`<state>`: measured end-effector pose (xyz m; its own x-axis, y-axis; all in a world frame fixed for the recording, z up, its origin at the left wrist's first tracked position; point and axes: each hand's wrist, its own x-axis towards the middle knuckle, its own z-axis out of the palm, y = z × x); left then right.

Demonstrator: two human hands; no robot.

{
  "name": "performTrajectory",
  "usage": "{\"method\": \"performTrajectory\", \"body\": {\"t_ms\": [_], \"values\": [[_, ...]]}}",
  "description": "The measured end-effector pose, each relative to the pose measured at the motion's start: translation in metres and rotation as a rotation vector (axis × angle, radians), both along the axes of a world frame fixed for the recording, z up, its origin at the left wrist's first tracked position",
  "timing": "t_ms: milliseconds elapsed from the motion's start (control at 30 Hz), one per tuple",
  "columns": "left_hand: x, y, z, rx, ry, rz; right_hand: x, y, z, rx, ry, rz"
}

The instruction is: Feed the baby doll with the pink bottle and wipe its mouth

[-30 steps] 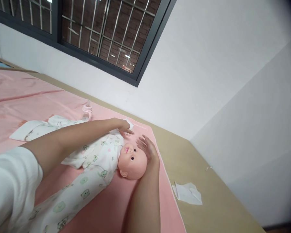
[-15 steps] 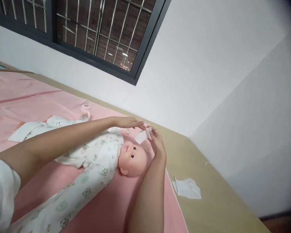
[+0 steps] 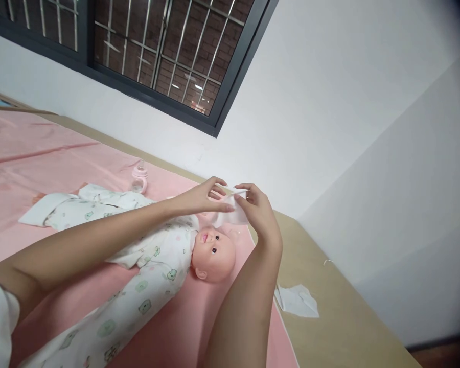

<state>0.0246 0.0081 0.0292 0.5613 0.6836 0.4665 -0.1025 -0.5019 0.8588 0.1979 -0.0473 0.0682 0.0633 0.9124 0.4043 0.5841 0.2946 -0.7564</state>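
Observation:
My left hand and my right hand hold a thin white tissue between them, just beyond the doll's head. Pinched between thumb and fingers, the tissue's upper edge is in my right hand. My left thumb and fingers are bent around its other side. Below them a baby doll lies face up on a pink sheet, its head to the right. It wears white clothes with green animal prints. My left forearm crosses above the doll's body and hides part of it.
A pink-topped baby bottle with a handle stands beyond the doll. Another white tissue lies on the tan surface to the right. A white wall and a barred window rise behind.
The tissue has been lifted slightly and spread wider between my hands. My right hand has moved up and to the right, while my left fingers have curled toward the tissue.

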Motion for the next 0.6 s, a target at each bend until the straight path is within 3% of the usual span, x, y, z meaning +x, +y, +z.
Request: {"method": "performTrajectory", "body": {"t_ms": [133,267,500,600], "values": [[-0.009,-0.024,0.004,0.051,0.103,0.074,-0.022,-0.013,0.012,0.007,-0.13,-0.033],[-0.021,-0.027,0.004,0.034,0.068,0.049,-0.028,-0.023,0.018,0.007,-0.147,-0.003],[-0.043,-0.022,-0.002,-0.157,0.024,-0.299,-0.033,-0.034,0.023,-0.024,-0.08,0.076],[-0.048,-0.024,-0.003,-0.174,0.017,-0.336,-0.039,-0.036,0.025,-0.022,-0.054,0.117]]}}
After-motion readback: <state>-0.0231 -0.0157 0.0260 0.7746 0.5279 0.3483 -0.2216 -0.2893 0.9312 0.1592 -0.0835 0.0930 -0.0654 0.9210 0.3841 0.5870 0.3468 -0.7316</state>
